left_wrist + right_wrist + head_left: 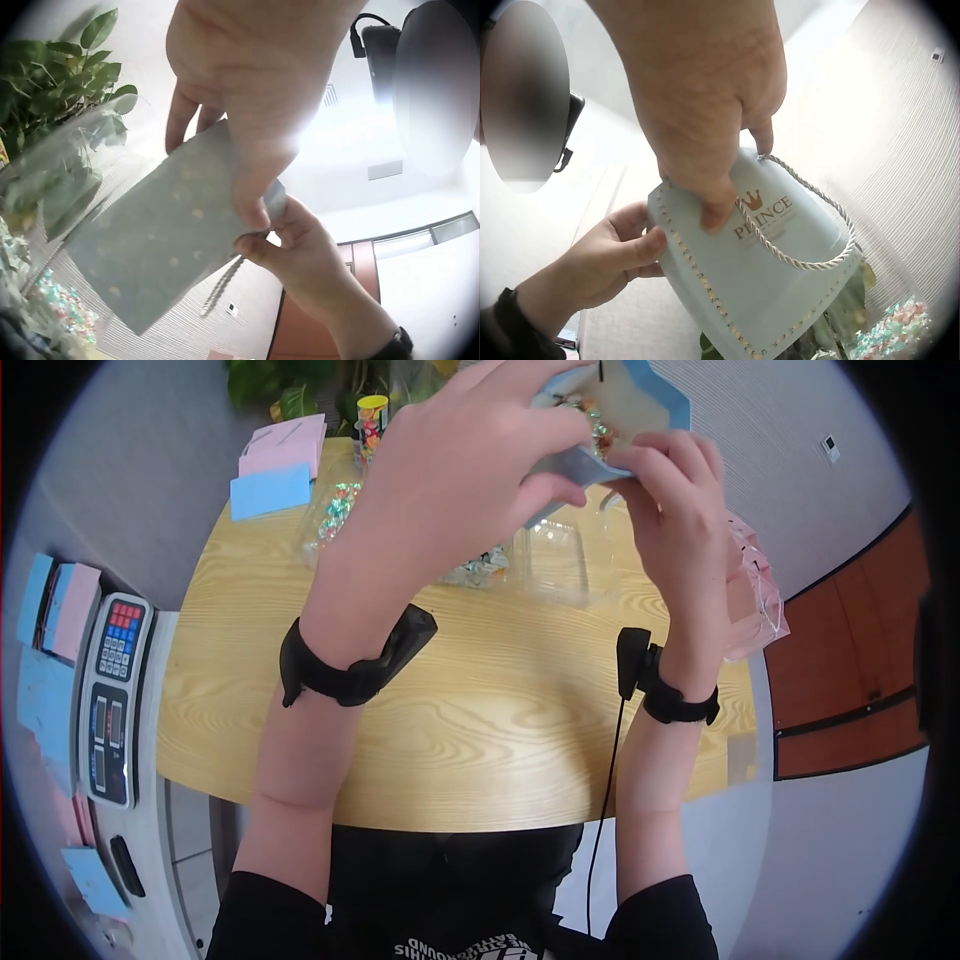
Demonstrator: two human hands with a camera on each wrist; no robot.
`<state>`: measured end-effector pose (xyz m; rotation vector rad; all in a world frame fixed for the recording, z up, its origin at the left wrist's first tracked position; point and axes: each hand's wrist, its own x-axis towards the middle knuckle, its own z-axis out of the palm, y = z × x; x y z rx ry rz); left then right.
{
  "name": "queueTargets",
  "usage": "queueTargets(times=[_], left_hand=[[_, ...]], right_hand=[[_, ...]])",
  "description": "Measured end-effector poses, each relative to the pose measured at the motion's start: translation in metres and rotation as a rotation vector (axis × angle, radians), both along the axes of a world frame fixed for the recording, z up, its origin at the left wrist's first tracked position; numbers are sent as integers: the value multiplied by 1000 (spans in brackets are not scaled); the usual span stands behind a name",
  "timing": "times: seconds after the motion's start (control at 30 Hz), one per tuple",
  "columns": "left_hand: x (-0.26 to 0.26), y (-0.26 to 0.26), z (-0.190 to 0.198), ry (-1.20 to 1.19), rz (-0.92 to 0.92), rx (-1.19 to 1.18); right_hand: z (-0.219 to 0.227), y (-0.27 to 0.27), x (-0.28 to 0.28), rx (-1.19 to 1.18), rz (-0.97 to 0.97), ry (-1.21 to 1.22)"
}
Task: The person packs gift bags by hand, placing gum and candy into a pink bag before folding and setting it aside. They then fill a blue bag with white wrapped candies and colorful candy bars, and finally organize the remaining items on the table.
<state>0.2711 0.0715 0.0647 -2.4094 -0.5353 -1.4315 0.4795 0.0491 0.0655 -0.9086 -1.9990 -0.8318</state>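
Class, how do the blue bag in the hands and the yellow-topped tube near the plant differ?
Colour: the blue bag is pale blue; the yellow-topped tube has multicoloured sides.
Pose: the left hand and right hand hold the blue bag up; the yellow-topped tube stands upright, unheld.
Fittings: the blue bag has a twisted cord handle; the yellow-topped tube shows none.

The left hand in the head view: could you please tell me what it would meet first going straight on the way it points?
The light blue bag, which the left hand pinches; the right hand seems next in line, though depth is hard to judge.
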Motion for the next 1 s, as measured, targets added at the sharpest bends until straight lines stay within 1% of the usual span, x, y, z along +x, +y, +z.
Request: queueTargets(times=[0.1, 0.17, 0.2, 0.27, 0.3, 0.33, 0.37, 0.4, 0.43, 0.47, 0.5, 0.57, 0.6, 0.63, 0.67, 0.7, 0.73, 0.77, 0.8, 0.83, 0.87, 0.9, 0.93, 0.97, 1.0], left_hand=[[5, -1, -4, -42, -3, -70], [10, 9, -5, -151, -292, -49], [11, 9, -6, -151, -294, -55], [12, 8, 0, -247, -353, -27], [11, 8, 2, -243, -357, -32], [7, 10, 4, -294, -267, 10], [5, 13, 5, -343, -177, 53], [4, 15, 4, -419, -126, 116], [4, 16, 5, -413, -129, 112], [3, 16, 7, -450, -216, 83], [3, 16, 7, -487, -300, 51], [5, 16, 3, -493, -280, 30], [4, 16, 1, -466, -139, 33], [3, 14, 2, -436, 0, 38], [3, 9, 4, -429, -1, 36], [3, -4, 12, -527, -17, -101], [3, -11, 16, -624, -33, -238], [3, -8, 14, -620, -33, -239], [2, -1, 11, -705, -159, -198], [1, 5, 9, -786, -287, -158], [2, 7, 9, -808, -306, -185], [5, 7, 6, -801, -307, -190], [10, 6, 4, -823, -409, -256], [14, 5, 2, -846, -510, -322], [17, 3, 0, -845, -504, -321]], right_hand=[[0, 0, 3, 11, -14, 3], [-1, 2, 5, 3, -22, -6], [-2, 2, 4, 25, -31, 17], [-6, 13, 0, 45, -45, 44], [-10, 30, -6, 274, -24, 170], [-15, 39, -12, 504, -4, 295], [-19, 38, -17, 502, -11, 300], [-24, 33, -23, 209, 226, 639], [-29, 28, -30, -100, 462, 964], [-18, 6, -48, -401, 556, 1239], [-24, 8, -53, -401, 552, 1248], [-34, 12, -63, -415, 665, 1580], [-28, 7, -69, -513, 576, 1702], [-26, 0, -73, -511, 576, 1710], [-26, -6, -76, -491, 576, 1671], [-26, -9, -77, -472, 577, 1629], [-32, -1, -69, -471, 579, 1633], [-43, 15, -55, -588, 582, 1640], [-47, 21, -50, -703, 584, 1647], [-54, 22, -47, -699, 582, 1656], [-56, 22, -49, -901, 1290, 1535], [-58, 21, -50, -1052, 1995, 1257], [-57, 21, -50, -1048, 1998, 1263], [-51, 21, -51, -992, 1827, 1373], [-44, 22, -53, -937, 1652, 1468]])
